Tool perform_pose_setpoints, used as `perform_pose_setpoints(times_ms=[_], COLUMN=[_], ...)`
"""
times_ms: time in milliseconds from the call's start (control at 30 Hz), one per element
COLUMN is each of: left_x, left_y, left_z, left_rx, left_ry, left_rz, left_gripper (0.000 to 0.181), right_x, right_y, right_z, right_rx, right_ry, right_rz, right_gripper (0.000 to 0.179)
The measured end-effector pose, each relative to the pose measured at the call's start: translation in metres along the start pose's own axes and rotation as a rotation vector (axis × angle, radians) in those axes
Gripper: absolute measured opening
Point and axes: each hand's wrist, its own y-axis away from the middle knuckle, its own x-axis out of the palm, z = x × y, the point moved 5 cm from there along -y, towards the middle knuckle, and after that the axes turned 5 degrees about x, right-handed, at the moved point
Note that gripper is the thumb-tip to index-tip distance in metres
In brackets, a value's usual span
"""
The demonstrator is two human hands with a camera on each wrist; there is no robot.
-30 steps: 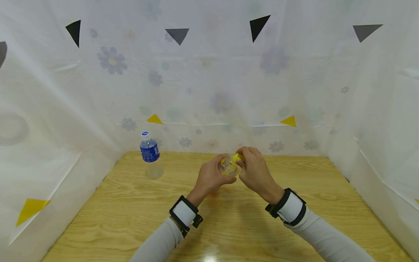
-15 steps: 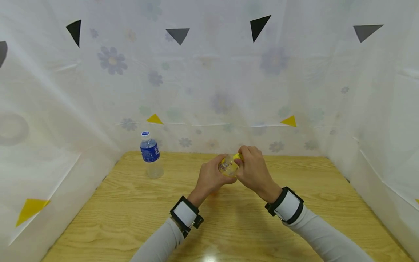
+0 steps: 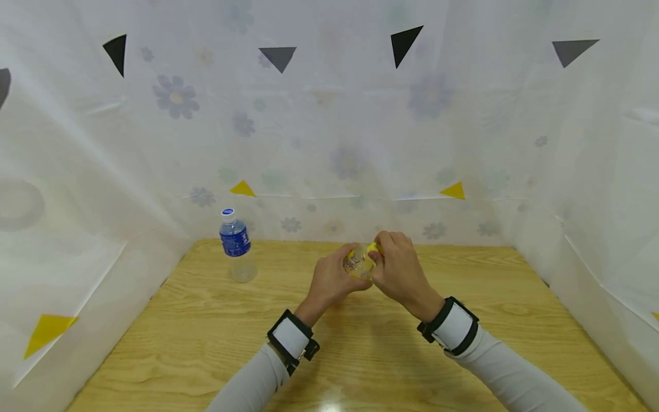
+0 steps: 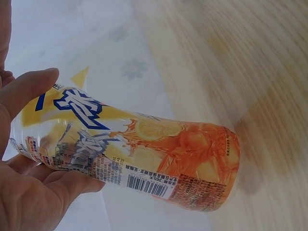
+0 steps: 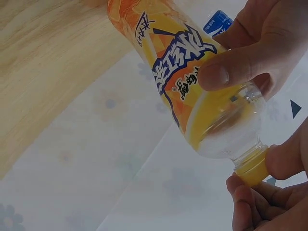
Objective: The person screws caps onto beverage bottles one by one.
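My left hand [image 3: 329, 277] grips the upper body of an iced tea bottle [image 4: 159, 149], thumb on one side and fingers on the other. The bottle is clear plastic with a yellow and orange label, tilted above the table. In the right wrist view its yellow cap [image 5: 252, 167] sits on the neck. My right hand [image 3: 403, 273] pinches that cap between thumb and fingers. From the head view, the hands hide most of the bottle; only its shoulder [image 3: 358, 263] and a bit of yellow cap show between them.
A second clear bottle [image 3: 235, 245], with a blue label and white cap, stands upright at the back left of the wooden table [image 3: 195, 343]. Pale flower-patterned sheeting [image 3: 329, 143] with triangles on it hangs behind the table and along both sides.
Over the last second my right hand has shifted slightly left and turned a little at the cap, covering more of it. The left hand and the blue-labelled bottle have stayed in place.
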Motion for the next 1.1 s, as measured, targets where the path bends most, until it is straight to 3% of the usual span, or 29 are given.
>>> perform_pose_setpoints(times_ms=[300,500,600,733,933,1100], left_x=[-0.001,-0.011,-0.027,-0.056,-0.095,-0.114], left_y=[0.000,-0.001,-0.005,-0.013,-0.020,-0.017], left_z=[-0.001,0.007,0.016,0.031,0.062,0.091], left_rx=[-0.003,-0.069,-0.085,-0.095,-0.157,-0.231], left_ry=[-0.014,-0.001,0.057,0.099,0.069,0.043], left_rz=[-0.014,-0.058,-0.127,-0.256,-0.429,-0.529], left_gripper=[0.072,0.076,0.077,0.076,0.071,0.070], right_x=[0.000,0.000,-0.001,0.000,0.008,0.010], right_y=[0.002,0.003,0.004,0.007,0.012,0.013], right_z=[0.001,0.003,0.003,0.001,-0.008,-0.011], right_rx=[-0.020,0.001,0.035,0.068,0.124,0.129], right_ry=[0.023,0.017,0.019,0.047,0.062,0.059], right_rz=[0.012,0.041,0.062,0.106,0.179,0.183], right_gripper=[0.010,0.037,0.047,0.044,0.033,0.032])
